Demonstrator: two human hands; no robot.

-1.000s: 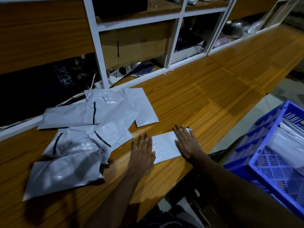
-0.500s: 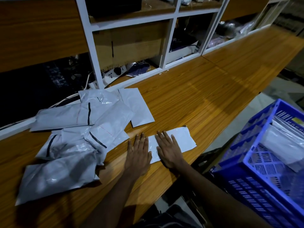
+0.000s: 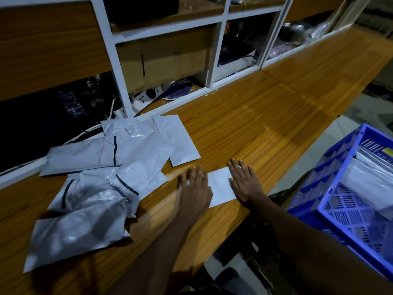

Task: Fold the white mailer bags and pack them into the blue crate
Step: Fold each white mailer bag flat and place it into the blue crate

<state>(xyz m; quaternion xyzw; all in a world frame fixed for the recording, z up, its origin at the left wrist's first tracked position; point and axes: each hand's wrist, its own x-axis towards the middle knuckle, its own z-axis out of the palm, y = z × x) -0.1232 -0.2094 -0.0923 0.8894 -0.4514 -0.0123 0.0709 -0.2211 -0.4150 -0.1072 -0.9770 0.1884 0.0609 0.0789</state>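
A person is pressing a folded white mailer bag (image 3: 220, 189) flat on a wooden worktop (image 3: 265, 124), working with both bare hands at the near edge. The left hand (image 3: 194, 188) is lying palm down over the bag's left end, fingers straight and together, while the right hand (image 3: 244, 184) is spreading flat over its right end, fingers straight and slightly fanned; neither hand is curling around anything, and a strip of white is showing between them. To the left, a loose pile of unfolded mailer bags (image 3: 102, 177) is sprawling across the worktop, several showing dark adhesive strips, with one flat bag (image 3: 180, 143) lying at the pile's right edge, just beyond the left hand's fingertips. A blue crate (image 3: 350, 216) is sitting below and to the right of the worktop, near the right forearm, and is holding pale packed bags (image 3: 368, 179) against its far side. Behind the worktop, a white shelving frame (image 3: 219, 50) is standing over dim compartments, where a white power strip (image 3: 148, 93) is resting among cables; the other contents are too dark to make out.
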